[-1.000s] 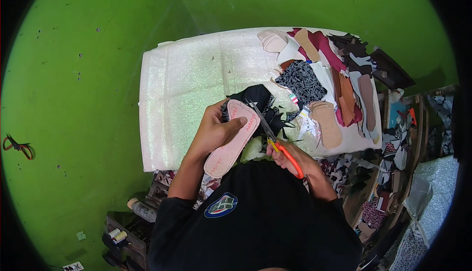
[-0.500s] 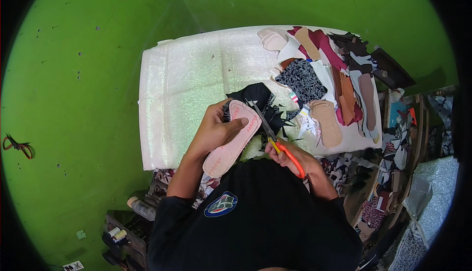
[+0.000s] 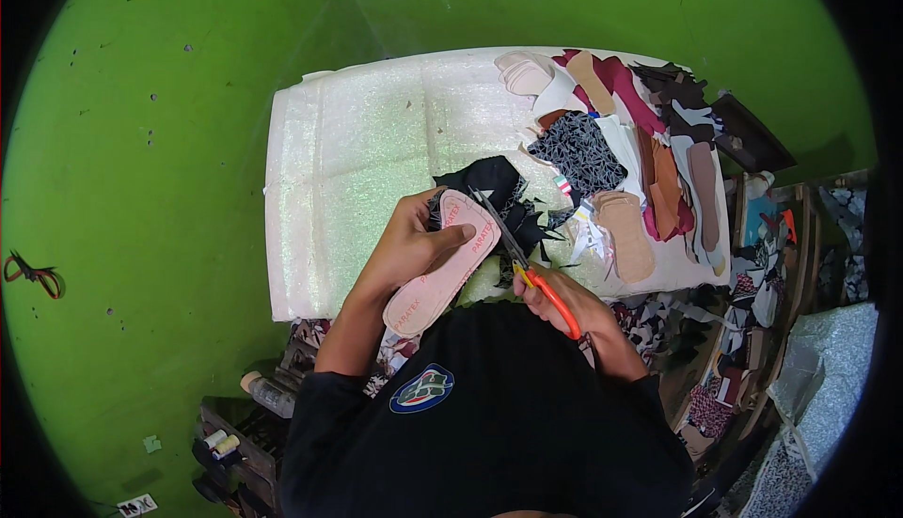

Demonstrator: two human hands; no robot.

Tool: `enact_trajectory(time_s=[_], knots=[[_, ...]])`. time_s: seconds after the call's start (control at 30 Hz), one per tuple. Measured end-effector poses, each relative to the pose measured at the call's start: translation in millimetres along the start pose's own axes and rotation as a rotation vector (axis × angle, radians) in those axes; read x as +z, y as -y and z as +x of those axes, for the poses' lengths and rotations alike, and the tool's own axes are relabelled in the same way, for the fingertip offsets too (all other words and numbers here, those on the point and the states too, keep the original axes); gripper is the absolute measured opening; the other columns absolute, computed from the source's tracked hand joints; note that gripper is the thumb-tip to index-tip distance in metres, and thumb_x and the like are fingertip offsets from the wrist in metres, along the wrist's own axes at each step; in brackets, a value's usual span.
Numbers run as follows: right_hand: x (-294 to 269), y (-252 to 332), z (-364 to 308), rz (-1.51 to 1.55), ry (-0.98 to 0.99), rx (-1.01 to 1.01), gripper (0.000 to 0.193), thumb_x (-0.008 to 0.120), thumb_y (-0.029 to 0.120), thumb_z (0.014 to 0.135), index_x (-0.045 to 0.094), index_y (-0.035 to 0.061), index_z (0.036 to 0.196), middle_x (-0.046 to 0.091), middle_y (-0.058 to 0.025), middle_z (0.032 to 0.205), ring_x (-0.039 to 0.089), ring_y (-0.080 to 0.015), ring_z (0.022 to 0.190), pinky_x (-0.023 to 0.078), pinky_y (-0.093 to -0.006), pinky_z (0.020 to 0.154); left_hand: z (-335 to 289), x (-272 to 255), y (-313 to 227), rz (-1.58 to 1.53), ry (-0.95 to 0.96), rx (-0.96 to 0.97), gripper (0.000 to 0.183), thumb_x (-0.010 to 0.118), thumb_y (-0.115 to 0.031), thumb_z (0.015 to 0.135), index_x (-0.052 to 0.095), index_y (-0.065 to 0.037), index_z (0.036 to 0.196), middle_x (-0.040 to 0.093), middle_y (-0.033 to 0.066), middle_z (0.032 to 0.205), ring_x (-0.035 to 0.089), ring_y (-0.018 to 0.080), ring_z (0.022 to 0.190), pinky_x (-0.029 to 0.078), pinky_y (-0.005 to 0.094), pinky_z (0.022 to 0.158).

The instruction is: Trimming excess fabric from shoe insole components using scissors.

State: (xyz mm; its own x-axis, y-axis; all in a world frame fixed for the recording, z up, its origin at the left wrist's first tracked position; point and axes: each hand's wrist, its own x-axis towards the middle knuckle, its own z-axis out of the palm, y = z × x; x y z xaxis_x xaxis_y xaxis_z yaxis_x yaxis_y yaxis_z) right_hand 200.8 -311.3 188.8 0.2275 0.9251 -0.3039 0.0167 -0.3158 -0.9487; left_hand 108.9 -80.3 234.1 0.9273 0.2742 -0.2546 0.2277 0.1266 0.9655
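Observation:
A pale pink shoe insole with red print is pinched in my left hand, the thumb pressed on its face near the upper end. Dark patterned fabric shows along its upper left edge, under my fingers. My right hand is closed round the orange and yellow handles of a pair of scissors. The blades point up and left, lying along the insole's right edge. Black fabric scraps lie on the table just beyond the blades and beside them.
The table has a shiny whitish cover. On its right side lie a black-and-grey patterned fabric stack, beige insole shapes and brown leather pieces. Thread spools stand at lower left. Shelves of scraps are at right.
The insole's lower end has shifted slightly left. My hands keep their holds on the insole and scissors, which otherwise stay almost in place.

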Motion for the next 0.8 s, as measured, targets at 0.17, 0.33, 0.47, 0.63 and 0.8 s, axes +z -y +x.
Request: enact_trajectory(time_s=[0.17, 0.33, 0.47, 0.63, 0.8], knots=[[-0.5, 2.7, -0.4, -0.099, -0.074, -0.22, 0.025, 0.056, 0.021, 0.089, 0.045, -0.0009, 0.093, 0.052, -0.0158, 0.071, 0.053, -0.0333, 0.064, 0.042, -0.0386, 0.058, 0.4, 0.8, -3.3, 0.01, 0.011, -0.025, 0.017, 0.066, 0.0, 0.077, 0.06, 0.004, 0.094, 0.066, 0.0075, 0.081, 0.06, 0.0095, 0.066, 0.048, 0.0232, 0.059], [-3.7, 2.0, -0.6, -0.238, -0.099, -0.211, 0.03, 0.058, 0.02, 0.088, 0.044, -0.005, 0.097, 0.055, -0.0184, 0.072, 0.056, -0.0345, 0.065, 0.043, -0.0401, 0.059, -0.6, -0.3, -1.9, 0.008, 0.026, -0.047, 0.019, 0.067, -0.001, 0.077, 0.06, 0.004, 0.095, 0.066, 0.0079, 0.082, 0.06, 0.0089, 0.066, 0.048, 0.0227, 0.058], [-5.3, -11.7, -2.5, -0.352, -0.132, -0.245, 0.036, 0.061, 0.02, 0.087, 0.044, -0.0083, 0.101, 0.058, -0.02, 0.074, 0.057, -0.0359, 0.064, 0.044, -0.04, 0.058, -1.2, -0.7, -5.1, 0.037, 0.052, -0.062, 0.019, 0.067, -0.001, 0.077, 0.061, 0.004, 0.094, 0.066, 0.0075, 0.081, 0.059, 0.0088, 0.065, 0.047, 0.0224, 0.058], [-1.3, -1.2, 1.4, -0.221, -0.129, -0.241, 0.026, 0.061, 0.013, 0.085, 0.046, -0.0052, 0.096, 0.055, -0.0159, 0.073, 0.054, -0.0306, 0.062, 0.043, -0.0365, 0.057, -2.1, -1.2, -2.9, 0.032, 0.038, -0.068, 0.018, 0.067, -0.002, 0.078, 0.061, 0.004, 0.093, 0.066, 0.0072, 0.079, 0.059, 0.0089, 0.064, 0.047, 0.0228, 0.056], [0.6, -12.6, 8.2, -0.171, -0.127, -0.231, 0.018, 0.058, 0.014, 0.087, 0.049, -0.0016, 0.092, 0.051, -0.0069, 0.07, 0.049, -0.0178, 0.057, 0.04, -0.028, 0.054, -2.5, 4.8, -4.4, 0.011, 0.037, -0.06, 0.019, 0.068, -0.001, 0.077, 0.06, 0.004, 0.094, 0.066, 0.0077, 0.08, 0.06, 0.0098, 0.065, 0.048, 0.0233, 0.057]])
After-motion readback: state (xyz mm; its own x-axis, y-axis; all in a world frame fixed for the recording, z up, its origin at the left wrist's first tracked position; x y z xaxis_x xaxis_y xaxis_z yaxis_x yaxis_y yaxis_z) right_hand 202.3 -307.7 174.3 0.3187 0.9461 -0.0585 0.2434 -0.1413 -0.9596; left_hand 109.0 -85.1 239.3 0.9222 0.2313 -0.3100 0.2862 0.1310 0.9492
